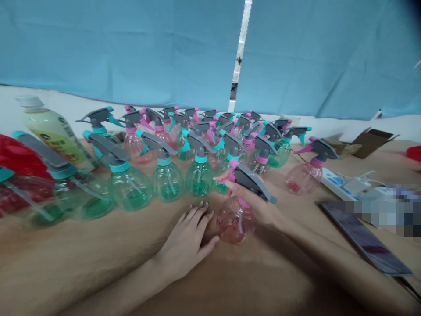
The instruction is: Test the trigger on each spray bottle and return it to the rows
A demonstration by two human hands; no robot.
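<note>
A pink spray bottle (234, 223) with a grey trigger head stands on the brown table (98, 263) in front of me. My right hand (259, 204) is wrapped round its neck and trigger from the right, fingers reaching across the pink trigger. My left hand (189, 239) lies flat on the table just left of the bottle, fingers stretched out, the thumb near the bottle's base. Behind stands a row of green spray bottles (167, 177) and several more pink and green ones (230, 131).
A yellowish bottle with a white cap (55, 134) and red items (19, 160) are at the far left. A lone pink spray bottle (305, 173), a white power strip (342, 182), a dark flat device (362, 237) and a cardboard box (371, 142) lie to the right. A blue curtain hangs behind.
</note>
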